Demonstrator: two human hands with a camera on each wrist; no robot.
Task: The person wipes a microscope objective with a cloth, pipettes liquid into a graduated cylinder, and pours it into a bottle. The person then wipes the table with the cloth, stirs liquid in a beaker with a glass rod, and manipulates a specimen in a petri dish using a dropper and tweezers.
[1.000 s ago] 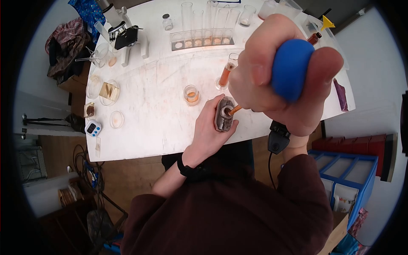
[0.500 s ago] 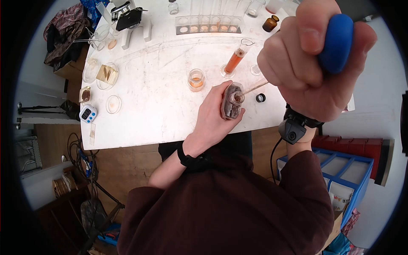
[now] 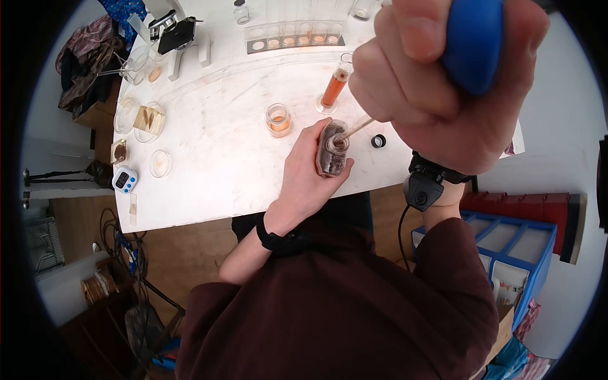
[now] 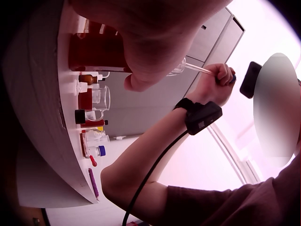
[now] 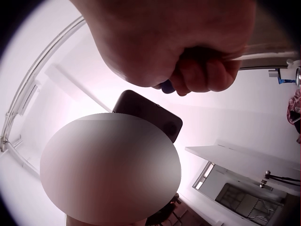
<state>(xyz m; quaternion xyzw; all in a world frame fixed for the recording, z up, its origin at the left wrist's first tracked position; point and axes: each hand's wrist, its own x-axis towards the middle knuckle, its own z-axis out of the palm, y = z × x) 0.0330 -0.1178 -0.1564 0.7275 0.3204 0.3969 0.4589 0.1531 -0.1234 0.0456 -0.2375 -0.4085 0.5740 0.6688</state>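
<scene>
My left hand [image 3: 306, 171] grips a faceted glass bottle [image 3: 329, 163] near the table's front edge; in the left wrist view its contents look dark red. Above it, my right hand [image 3: 430, 107] holds a glass dropper pipette, thumb and fingers around the blue rubber bulb [image 3: 474, 47]. The pale glass tube [image 3: 360, 125] slants down into the bottle's open neck. Just right of the bottle lies a black cap [image 3: 378, 140]. Behind it stands a measuring cylinder [image 3: 334, 88] of orange liquid. A small glass jar [image 3: 278, 120] with orange liquid sits left of the bottle.
A test tube rack [image 3: 294, 43] stands toward the back, with a microscope [image 3: 177, 38] at back left. Along the left edge are a petri dish [image 3: 160, 163] and a white timer [image 3: 125, 180]. The left wrist view also shows a beaker [image 4: 103, 101] and a purple pencil-like stick [image 4: 92, 183].
The pipette's tube looked orange a second ago and is pale now. Its blue bulb went from rounder to flatter. The right hand moved up and outward, then slightly back left; the left hand keeps its grip.
</scene>
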